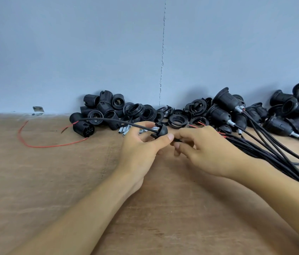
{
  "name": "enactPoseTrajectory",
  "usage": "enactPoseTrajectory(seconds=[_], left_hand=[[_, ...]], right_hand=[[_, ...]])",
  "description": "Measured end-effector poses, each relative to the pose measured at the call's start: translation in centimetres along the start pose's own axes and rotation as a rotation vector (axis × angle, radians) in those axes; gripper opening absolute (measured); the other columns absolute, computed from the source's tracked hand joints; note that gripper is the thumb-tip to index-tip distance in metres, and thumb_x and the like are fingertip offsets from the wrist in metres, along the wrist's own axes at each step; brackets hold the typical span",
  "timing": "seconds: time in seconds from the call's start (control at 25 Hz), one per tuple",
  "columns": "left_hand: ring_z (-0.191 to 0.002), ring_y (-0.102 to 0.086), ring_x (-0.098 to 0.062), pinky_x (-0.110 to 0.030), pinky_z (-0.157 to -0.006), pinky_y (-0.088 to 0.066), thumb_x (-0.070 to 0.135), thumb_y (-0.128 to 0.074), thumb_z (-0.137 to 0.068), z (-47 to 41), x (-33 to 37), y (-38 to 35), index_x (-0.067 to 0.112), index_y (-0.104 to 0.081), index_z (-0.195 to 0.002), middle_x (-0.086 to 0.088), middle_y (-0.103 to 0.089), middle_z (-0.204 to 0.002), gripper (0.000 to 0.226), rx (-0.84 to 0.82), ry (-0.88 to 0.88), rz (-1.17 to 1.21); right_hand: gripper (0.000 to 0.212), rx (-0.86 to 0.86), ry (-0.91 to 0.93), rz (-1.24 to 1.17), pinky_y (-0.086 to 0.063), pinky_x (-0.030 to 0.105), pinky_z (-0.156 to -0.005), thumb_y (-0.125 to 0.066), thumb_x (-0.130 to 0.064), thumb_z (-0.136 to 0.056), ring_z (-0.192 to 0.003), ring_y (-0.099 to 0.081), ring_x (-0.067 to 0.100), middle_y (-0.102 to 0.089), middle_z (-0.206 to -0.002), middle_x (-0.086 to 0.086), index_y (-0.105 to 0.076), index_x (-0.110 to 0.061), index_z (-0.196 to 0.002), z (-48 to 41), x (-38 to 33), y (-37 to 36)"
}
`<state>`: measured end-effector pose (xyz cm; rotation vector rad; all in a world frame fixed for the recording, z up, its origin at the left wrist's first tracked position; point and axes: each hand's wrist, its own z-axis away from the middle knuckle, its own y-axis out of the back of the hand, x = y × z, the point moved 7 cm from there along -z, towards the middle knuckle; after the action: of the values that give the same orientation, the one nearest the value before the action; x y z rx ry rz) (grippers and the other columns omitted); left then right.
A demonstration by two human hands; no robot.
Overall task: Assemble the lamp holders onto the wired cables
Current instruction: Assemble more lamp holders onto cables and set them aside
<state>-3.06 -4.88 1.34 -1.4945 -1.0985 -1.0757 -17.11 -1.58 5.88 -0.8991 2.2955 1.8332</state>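
Blue-grey wall (71, 52) with a thin vertical crack backs a worn wooden desk (34, 181). At far left a small metal bracket (38, 109) sits at the wall's foot, and a loose red wire (40, 146) curls on the wood. Next comes a heap of black threaded lamp holders (99, 107), then black rings (177, 119) and a few short silver sleeves (124, 130).

The left hand (139, 150) holds a black domed cap (161, 130) between thumb and curled fingers, in front of the rings. A black cable (108, 121) runs through the cap and off to the left, ending in red leads by the heap. The right hand (209, 153), fingers curled narrow, pinches the same cable just right of the cap.

Further right lie a bundle of black cables (273, 159) and finished holders (224, 107) on their cables against the wall.
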Motion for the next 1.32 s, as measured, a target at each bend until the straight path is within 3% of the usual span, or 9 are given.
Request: enactPoseTrajectory(seconds=[0.24, 0.36, 0.48, 0.64, 0.76, 0.88, 1.0, 1.12, 1.32], left_hand=[[-0.069, -0.073, -0.02, -0.024, -0.062, -0.058, -0.003, -0.077, -0.082, -0.9, 0.1, 1.9, 0.002, -0.064, -0.103, -0.01, -0.075, -0.082, 0.025, 0.138, 0.125, 0.379], [-0.072, -0.075, -0.021, -0.026, -0.065, -0.06, -0.002, -0.072, -0.086, -0.8, 0.0, 2.0, 0.005, -0.063, -0.107, -0.01, -0.074, -0.083, 0.024, 0.128, 0.164, 0.473], [-0.075, -0.075, -0.022, -0.028, -0.07, -0.062, 0.0, -0.073, -0.086, -0.6, -0.1, 1.9, 0.007, -0.065, -0.11, -0.008, -0.075, -0.082, 0.026, 0.14, 0.159, 0.477], [-0.088, -0.076, -0.026, -0.03, -0.079, -0.063, 0.002, -0.07, -0.091, -0.2, -0.2, 1.0, 0.006, -0.067, -0.12, -0.004, -0.075, -0.083, 0.03, 0.081, 0.144, 0.426], [-0.095, -0.076, -0.026, -0.031, -0.085, -0.062, 0.003, -0.069, -0.091, 0.3, -0.2, -0.4, 0.011, -0.064, -0.125, -0.007, -0.078, -0.093, 0.035, -0.018, 0.149, 0.4], [-0.1, -0.075, -0.024, -0.031, -0.09, -0.06, 0.003, -0.072, -0.089, 0.7, -0.3, -1.0, 0.018, -0.059, -0.128, -0.012, -0.078, -0.102, 0.045, -0.09, 0.148, 0.334], [-0.096, -0.075, -0.026, -0.035, -0.087, -0.061, -0.001, -0.08, -0.079, 0.6, -0.6, -0.4, 0.01, -0.067, -0.113, -0.01, -0.078, -0.097, 0.038, -0.02, 0.164, 0.246], [-0.091, -0.074, -0.02, -0.036, -0.088, -0.061, -0.002, -0.084, -0.075, 0.2, -0.7, 0.7, 0.008, -0.07, -0.103, -0.004, -0.078, -0.089, 0.032, 0.033, 0.156, 0.191], [-0.082, -0.065, 0.002, -0.016, -0.073, -0.048, 0.023, -0.091, -0.07, 0.2, 0.5, 1.4, 0.03, -0.072, -0.096, 0.013, -0.072, -0.088, 0.033, 0.074, -0.088, -0.572]], right_hand=[[0.017, -0.23, -0.212, 0.268, -0.048, 0.021, -0.069, -0.059, -0.03, -0.096, -0.071, -0.061, -0.005, -0.073, -0.075, -0.02, -0.067, -0.03, -0.082, -0.2, 2.6, 2.8], [0.019, -0.261, -0.323, 0.445, -0.053, 0.035, -0.084, -0.055, -0.027, -0.096, -0.089, -0.065, 0.017, -0.073, -0.087, -0.006, -0.067, -0.027, -0.082, -0.1, 5.2, 4.4], [0.019, -0.233, -0.394, 0.56, -0.051, 0.04, -0.09, -0.054, -0.031, -0.098, -0.096, -0.061, 0.026, -0.069, -0.091, -0.002, -0.072, -0.026, -0.097, 0.0, 7.1, 5.9], [0.017, -0.076, -0.241, 0.5, -0.039, 0.04, -0.095, -0.057, -0.047, -0.092, -0.111, -0.051, 0.019, -0.061, -0.093, -0.021, -0.066, -0.04, -0.104, -0.6, 5.3, 6.3], [0.034, 0.03, -0.05, 0.185, -0.049, 0.031, -0.086, -0.053, -0.053, -0.09, -0.093, -0.061, 0.003, -0.067, -0.092, -0.019, -0.068, -0.033, -0.113, -0.6, 1.8, 3.8], [0.02, 0.079, 0.051, 0.047, -0.042, 0.017, -0.062, -0.052, -0.043, -0.099, -0.073, -0.058, -0.003, -0.063, -0.074, -0.022, -0.069, -0.036, -0.108, -0.2, -0.2, 1.4], [0.028, 0.04, 0.021, 0.147, -0.05, 0.035, -0.067, -0.045, -0.05, -0.099, -0.075, -0.057, 0.005, -0.064, -0.077, -0.017, -0.068, -0.035, -0.104, -0.1, 1.0, 1.3], [0.033, 0.042, -0.033, 0.259, -0.041, 0.032, -0.058, -0.043, -0.055, -0.097, -0.069, -0.054, 0.004, -0.059, -0.069, -0.015, -0.067, -0.034, -0.092, -0.2, 2.9, 2.2], [0.037, -0.017, -0.055, 0.412, -0.047, 0.036, -0.076, -0.039, -0.057, -0.096, -0.087, -0.055, 0.011, -0.06, -0.081, -0.014, -0.067, -0.033, -0.093, -0.1, 4.0, 1.7]])
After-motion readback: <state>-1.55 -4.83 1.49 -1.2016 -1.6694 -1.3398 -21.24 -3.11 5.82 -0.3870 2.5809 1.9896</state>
